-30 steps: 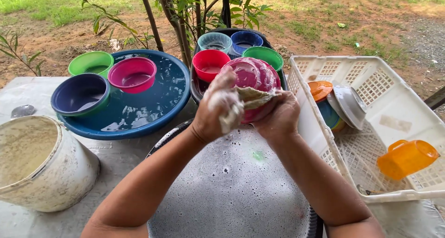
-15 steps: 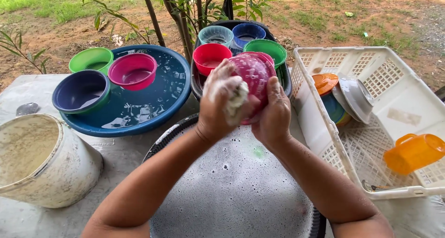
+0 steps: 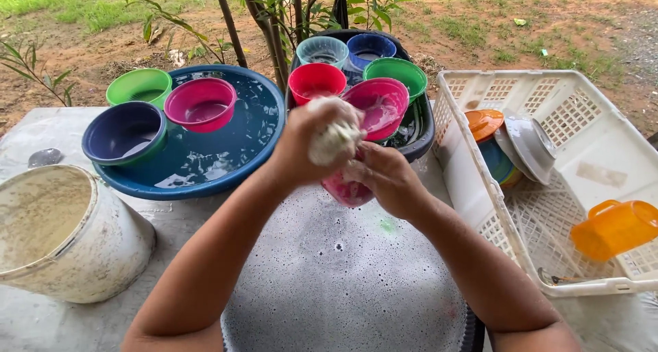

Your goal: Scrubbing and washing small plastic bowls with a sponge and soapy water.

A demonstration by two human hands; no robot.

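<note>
My right hand (image 3: 382,177) grips a pink plastic bowl (image 3: 375,112) from below, its open side tilted toward me and streaked with suds. My left hand (image 3: 312,138) is closed on a soapy pale cloth (image 3: 334,136) pressed against the bowl's near rim. Both hands hover above a dark basin of foamy water (image 3: 343,276).
A blue basin (image 3: 226,153) at the left holds purple, green and pink bowls (image 3: 200,104). A dark tub (image 3: 418,129) behind holds red, green, blue and clear bowls. A white crate (image 3: 582,167) on the right has an orange jug (image 3: 611,227) and lids. A white bucket (image 3: 62,232) stands near left.
The pink bowl has turned from bottom-up to open side facing me. My right hand dropped under it, and my left hand with the cloth shifted to the rim.
</note>
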